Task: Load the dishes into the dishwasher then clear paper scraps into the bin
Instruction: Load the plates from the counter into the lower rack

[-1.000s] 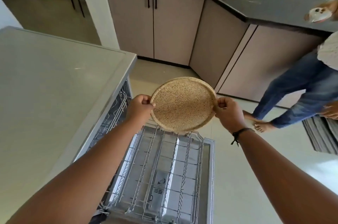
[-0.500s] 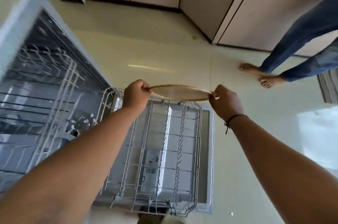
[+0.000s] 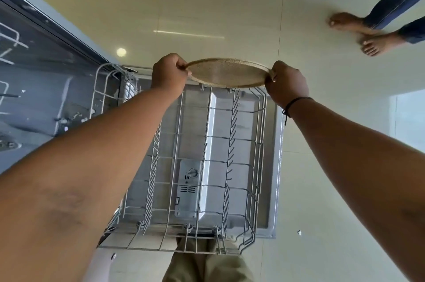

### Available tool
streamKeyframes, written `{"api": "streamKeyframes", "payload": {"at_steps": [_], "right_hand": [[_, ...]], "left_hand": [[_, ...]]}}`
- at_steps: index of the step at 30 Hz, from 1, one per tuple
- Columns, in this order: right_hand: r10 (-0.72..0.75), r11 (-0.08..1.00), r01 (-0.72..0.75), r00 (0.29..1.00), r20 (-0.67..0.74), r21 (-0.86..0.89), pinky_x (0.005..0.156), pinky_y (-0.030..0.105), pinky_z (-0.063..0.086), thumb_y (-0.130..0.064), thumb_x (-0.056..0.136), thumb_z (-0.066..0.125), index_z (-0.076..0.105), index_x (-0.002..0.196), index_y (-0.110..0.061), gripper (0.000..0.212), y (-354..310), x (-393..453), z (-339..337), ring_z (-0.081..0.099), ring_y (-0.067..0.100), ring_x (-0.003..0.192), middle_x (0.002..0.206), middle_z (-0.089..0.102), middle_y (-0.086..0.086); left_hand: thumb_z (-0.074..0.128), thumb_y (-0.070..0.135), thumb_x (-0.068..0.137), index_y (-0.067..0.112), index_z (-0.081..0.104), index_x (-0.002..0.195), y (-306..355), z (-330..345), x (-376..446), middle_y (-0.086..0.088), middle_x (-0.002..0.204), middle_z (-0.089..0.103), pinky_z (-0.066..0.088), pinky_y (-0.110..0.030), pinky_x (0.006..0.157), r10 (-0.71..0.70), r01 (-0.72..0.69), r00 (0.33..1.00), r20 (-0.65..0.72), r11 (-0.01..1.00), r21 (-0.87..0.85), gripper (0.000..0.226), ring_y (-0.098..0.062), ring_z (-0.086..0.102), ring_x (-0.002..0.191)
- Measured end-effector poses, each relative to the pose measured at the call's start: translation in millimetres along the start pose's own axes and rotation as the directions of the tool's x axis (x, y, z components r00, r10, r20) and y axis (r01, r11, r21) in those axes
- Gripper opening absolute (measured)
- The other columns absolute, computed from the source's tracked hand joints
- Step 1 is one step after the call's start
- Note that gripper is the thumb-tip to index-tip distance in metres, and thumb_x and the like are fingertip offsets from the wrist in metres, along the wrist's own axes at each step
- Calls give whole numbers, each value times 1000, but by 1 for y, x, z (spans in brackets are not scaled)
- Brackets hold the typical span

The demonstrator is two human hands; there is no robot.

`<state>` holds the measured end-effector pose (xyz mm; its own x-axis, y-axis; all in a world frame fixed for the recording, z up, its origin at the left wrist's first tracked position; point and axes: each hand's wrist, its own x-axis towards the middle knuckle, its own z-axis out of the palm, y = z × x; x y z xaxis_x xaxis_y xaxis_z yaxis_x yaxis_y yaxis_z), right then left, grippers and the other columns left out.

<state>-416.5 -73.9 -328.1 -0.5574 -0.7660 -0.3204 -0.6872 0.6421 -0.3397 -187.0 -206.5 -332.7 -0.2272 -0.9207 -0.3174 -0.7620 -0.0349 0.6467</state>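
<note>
Plate (image 3: 226, 72) held near-flat over far end of pulled-out rack (image 3: 197, 166), both edges pinched: left hand (image 3: 169, 72) and right hand (image 3: 286, 83) curled round rim. Two-hand grip likely for tilting it upright into tines. Rack bare; loading barely begun.

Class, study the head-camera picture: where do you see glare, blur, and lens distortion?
Head view: glare shows as a bright streak and round spot on the floor tiles; the bystander's bare feet are motion-blurred; the wide angle bulges the forearms, while the plate and rack stay fairly sharp.
</note>
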Motion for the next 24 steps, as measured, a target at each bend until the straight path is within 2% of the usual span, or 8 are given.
{"api": "streamKeyframes", "payload": {"at_steps": [4, 7, 12, 16, 20, 22, 24], "right_hand": [[14, 1000, -14, 1000, 6, 1, 62, 34, 43, -21, 88, 49, 53, 90, -12, 11, 8, 6, 16, 54, 37, 78, 85, 59, 13], [18, 1000, -18, 1000, 17, -9, 61, 33, 41, -20, 88, 48, 53, 89, -11, 11, 11, 10, 24, 52, 35, 74, 81, 55, 12], [34, 999, -34, 999, 22, 0, 62, 31, 37, -19, 87, 48, 57, 91, -8, 15, 14, 20, 33, 47, 31, 72, 81, 53, 11], [68, 997, -69, 997, 27, 33, 62, 31, 40, -19, 86, 51, 58, 92, -9, 14, 18, 25, 43, 51, 31, 75, 82, 55, 9], [60, 994, -63, 997, 44, 86, 71, 32, 49, -19, 85, 53, 64, 98, -18, 17, 18, 21, 50, 61, 31, 87, 94, 68, 8], [49, 989, -54, 998, 41, 135, 79, 34, 52, -19, 85, 52, 64, 105, -23, 25, 19, 17, 51, 64, 27, 94, 102, 70, 5], [46, 982, -50, 999, 25, 185, 86, 33, 52, -20, 86, 53, 61, 116, -23, 32, 20, 10, 48, 64, 22, 101, 111, 69, 2]], "left_hand": [[71, 11, 81, 12, 65, 87, -2, 11, 12, -3, 86, 65, 47, -27, 69, -29, 29, 1000, -10, 1000, 3, 8, -21, 59, 80], [71, 12, 81, 9, 67, 90, -8, 19, 17, -7, 91, 69, 43, -24, 67, -48, 48, 999, 5, 998, 30, 11, -22, 61, 82], [74, 17, 80, 9, 72, 95, -11, 28, 26, -9, 97, 72, 51, -28, 76, -103, 104, 995, -9, 994, 22, 17, -23, 66, 87], [74, 19, 81, 9, 72, 99, -8, 32, 33, -8, 99, 72, 51, -25, 75, -139, 140, 990, -22, 990, 9, 21, -20, 67, 90], [73, 23, 82, 9, 70, 107, -14, 34, 35, -9, 104, 70, 46, -23, 75, -173, 163, 977, 124, 983, 84, 29, -23, 65, 95], [72, 24, 81, 10, 67, 108, -15, 32, 30, -11, 108, 68, 48, -28, 82, -139, 109, 965, 224, 983, 145, 31, -26, 63, 100], [70, 24, 83, 7, 60, 119, -12, 29, 22, -15, 121, 62, 46, -32, 89, -91, 38, 958, 271, 980, 197, 41, -30, 58, 110]]}}
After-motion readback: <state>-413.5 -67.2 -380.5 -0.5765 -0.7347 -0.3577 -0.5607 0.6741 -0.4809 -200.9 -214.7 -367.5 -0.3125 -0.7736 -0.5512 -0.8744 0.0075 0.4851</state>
